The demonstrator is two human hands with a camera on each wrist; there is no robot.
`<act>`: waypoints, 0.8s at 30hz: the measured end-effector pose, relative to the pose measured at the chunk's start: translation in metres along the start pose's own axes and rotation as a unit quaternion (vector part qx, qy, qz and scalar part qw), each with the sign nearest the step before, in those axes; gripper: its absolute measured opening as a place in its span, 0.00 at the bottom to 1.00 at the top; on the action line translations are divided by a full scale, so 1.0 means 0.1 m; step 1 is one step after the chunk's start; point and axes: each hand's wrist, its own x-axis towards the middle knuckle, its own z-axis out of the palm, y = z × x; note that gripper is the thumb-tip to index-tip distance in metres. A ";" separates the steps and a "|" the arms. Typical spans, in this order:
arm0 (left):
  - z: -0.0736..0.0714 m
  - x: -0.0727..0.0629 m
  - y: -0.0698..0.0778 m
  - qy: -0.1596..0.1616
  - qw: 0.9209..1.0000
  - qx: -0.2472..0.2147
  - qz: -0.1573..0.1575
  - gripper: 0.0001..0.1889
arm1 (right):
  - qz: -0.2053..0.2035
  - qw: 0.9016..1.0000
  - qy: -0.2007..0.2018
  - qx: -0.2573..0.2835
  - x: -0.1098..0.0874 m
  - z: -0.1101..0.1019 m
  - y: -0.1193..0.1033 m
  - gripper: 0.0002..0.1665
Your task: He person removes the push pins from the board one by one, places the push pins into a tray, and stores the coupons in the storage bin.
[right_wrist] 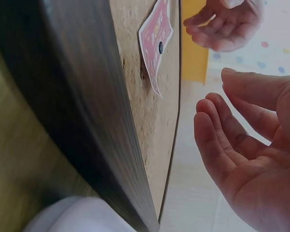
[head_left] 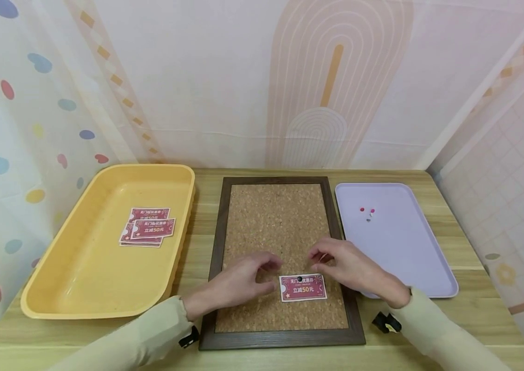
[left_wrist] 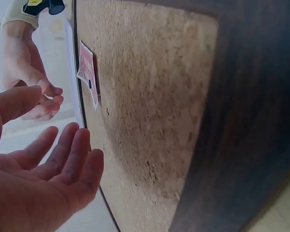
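A red coupon (head_left: 303,291) lies on the lower right part of a framed cork board (head_left: 276,221). A dark push pin (head_left: 299,279) sticks through its upper edge, and in the right wrist view the coupon (right_wrist: 154,36) bends up from the cork at its corners. My left hand (head_left: 243,281) hovers over the board left of the coupon, fingers loosely bent and holding nothing. Just above the coupon's right end is my right hand (head_left: 347,265), its fingers relaxed, with a gap between thumb and fingertips and nothing held.
On the left stands a yellow tray (head_left: 99,288) with several red coupons (head_left: 150,229) in a loose pile. A lilac tray (head_left: 410,257) on the right holds several small push pins (head_left: 372,211). Patterned curtains hang behind the wooden table (head_left: 471,288).
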 end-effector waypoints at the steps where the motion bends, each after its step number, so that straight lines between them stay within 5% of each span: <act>1: 0.01 0.01 0.01 -0.001 1.000 0.007 -0.005 0.22 | -0.001 1.000 -0.003 -0.001 0.01 0.01 0.00 0.09; 15: 0.09 0.12 -0.02 -0.030 0.996 0.075 -0.029 0.22 | 0.008 0.997 -0.057 -0.052 0.10 0.08 -0.02 0.09; 24: 0.10 0.17 -0.06 -0.039 0.995 0.090 -0.012 0.15 | 0.029 0.994 -0.093 -0.055 0.17 0.10 -0.01 0.08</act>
